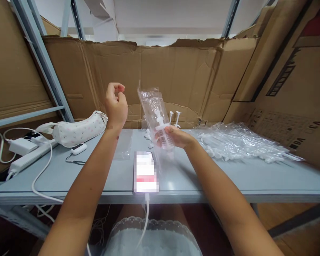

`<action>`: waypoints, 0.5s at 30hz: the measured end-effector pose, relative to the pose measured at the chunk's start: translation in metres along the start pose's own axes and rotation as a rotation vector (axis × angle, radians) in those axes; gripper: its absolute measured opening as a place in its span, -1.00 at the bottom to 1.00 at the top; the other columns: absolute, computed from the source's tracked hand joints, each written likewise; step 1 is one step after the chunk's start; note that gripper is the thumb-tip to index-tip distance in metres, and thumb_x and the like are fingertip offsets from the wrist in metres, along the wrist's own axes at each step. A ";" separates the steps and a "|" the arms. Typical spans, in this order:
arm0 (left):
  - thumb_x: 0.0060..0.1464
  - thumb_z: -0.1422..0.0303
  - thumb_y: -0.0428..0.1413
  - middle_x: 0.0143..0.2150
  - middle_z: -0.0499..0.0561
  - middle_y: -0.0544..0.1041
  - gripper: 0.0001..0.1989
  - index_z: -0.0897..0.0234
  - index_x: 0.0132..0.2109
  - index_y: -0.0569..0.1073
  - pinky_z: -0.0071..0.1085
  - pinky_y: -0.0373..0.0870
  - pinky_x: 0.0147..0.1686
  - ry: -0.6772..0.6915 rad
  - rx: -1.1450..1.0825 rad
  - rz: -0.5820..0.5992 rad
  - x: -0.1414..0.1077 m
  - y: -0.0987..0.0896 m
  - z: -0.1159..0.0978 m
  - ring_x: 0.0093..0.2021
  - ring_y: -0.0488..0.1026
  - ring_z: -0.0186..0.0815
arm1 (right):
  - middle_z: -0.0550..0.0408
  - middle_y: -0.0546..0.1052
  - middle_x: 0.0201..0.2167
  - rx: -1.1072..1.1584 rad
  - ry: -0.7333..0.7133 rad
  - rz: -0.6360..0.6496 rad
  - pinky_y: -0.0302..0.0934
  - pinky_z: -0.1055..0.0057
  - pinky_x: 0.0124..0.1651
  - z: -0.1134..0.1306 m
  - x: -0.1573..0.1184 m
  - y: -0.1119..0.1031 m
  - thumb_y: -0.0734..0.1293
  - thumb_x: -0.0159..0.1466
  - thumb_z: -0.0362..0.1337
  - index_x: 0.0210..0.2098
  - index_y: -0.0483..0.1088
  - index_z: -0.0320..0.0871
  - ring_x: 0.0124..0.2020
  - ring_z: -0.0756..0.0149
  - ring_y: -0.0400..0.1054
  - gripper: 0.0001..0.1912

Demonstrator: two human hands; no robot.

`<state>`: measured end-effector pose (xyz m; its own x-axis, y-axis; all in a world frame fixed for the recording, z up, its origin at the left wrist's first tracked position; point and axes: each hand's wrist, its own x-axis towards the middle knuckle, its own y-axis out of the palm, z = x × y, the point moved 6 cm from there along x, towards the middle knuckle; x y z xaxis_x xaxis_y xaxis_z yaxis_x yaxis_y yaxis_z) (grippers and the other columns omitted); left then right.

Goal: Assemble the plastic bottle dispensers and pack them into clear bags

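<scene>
My right hand (pixel 177 137) is closed around a clear bottle with a white pump top (pixel 162 126). A clear plastic bag (pixel 150 97) surrounds the bottle, which is tilted, its top leaning left. Raised to the left of it, my left hand (pixel 116 106) has loosely curled fingers, with a gap between thumb and forefinger and nothing visible in them. Behind my right hand stand two more white pump tops (pixel 178 117); what is below them is hidden. A flat clear bag (pixel 124 144) lies on the table under my left hand.
On the grey table (pixel 109 181) are a charging phone (pixel 146 172), a pile of clear bags with white parts (pixel 237 142) at right, a white pouch (pixel 78 131), a small white device (pixel 79 148) and a power strip (pixel 29 156) at left. Cardboard (pixel 112 71) walls the back.
</scene>
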<state>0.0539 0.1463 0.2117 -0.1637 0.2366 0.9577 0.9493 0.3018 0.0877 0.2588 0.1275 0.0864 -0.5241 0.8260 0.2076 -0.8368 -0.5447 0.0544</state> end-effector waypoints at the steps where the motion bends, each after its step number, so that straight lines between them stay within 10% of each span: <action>1: 0.14 0.48 -0.01 -0.27 -0.04 0.43 -0.90 0.20 -0.23 0.35 -0.45 0.39 -0.23 -0.060 0.001 -0.001 -0.005 0.004 0.012 -0.25 0.43 -0.38 | 0.01 0.56 -0.30 0.006 -0.017 -0.060 0.41 0.26 -0.32 0.002 0.000 -0.007 0.49 -0.09 0.18 -0.20 0.42 -0.16 -0.44 0.24 0.48 -0.35; 4: 0.15 0.40 -0.01 -0.26 -0.01 0.48 -0.89 0.22 -0.18 0.39 -0.43 0.40 -0.25 -0.283 0.117 0.209 -0.033 0.027 0.041 -0.24 0.45 -0.35 | 0.07 0.56 -0.24 0.057 -0.127 -0.220 0.41 0.30 -0.26 0.011 -0.001 -0.028 0.46 0.00 0.16 -0.19 0.43 -0.10 -0.35 0.27 0.50 -0.45; 10: 0.01 -0.01 0.11 0.32 0.20 0.23 -0.28 0.16 0.28 0.23 -0.11 0.21 0.19 -0.340 0.422 1.308 -0.126 0.082 0.051 0.29 0.21 0.01 | 0.13 0.55 -0.29 0.122 -0.298 -0.487 0.40 0.26 -0.19 0.025 -0.011 -0.067 0.35 0.12 0.19 -0.21 0.39 -0.05 -0.25 0.23 0.50 -0.53; 15: -0.06 -0.13 0.12 0.47 0.17 -0.15 -0.10 0.03 0.37 0.07 0.03 0.03 0.28 -0.295 0.518 1.504 -0.154 0.099 0.054 0.43 -0.16 0.12 | 0.06 0.56 -0.29 0.149 -0.306 -0.593 0.42 0.17 -0.22 0.026 -0.014 -0.080 0.29 0.15 0.23 -0.23 0.35 -0.05 -0.19 0.12 0.49 -0.51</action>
<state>0.1587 0.1900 0.0584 0.6810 0.7323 -0.0016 0.1124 -0.1068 -0.9879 0.3370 0.1552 0.1040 0.1031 0.9246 0.3668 -0.9265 -0.0449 0.3736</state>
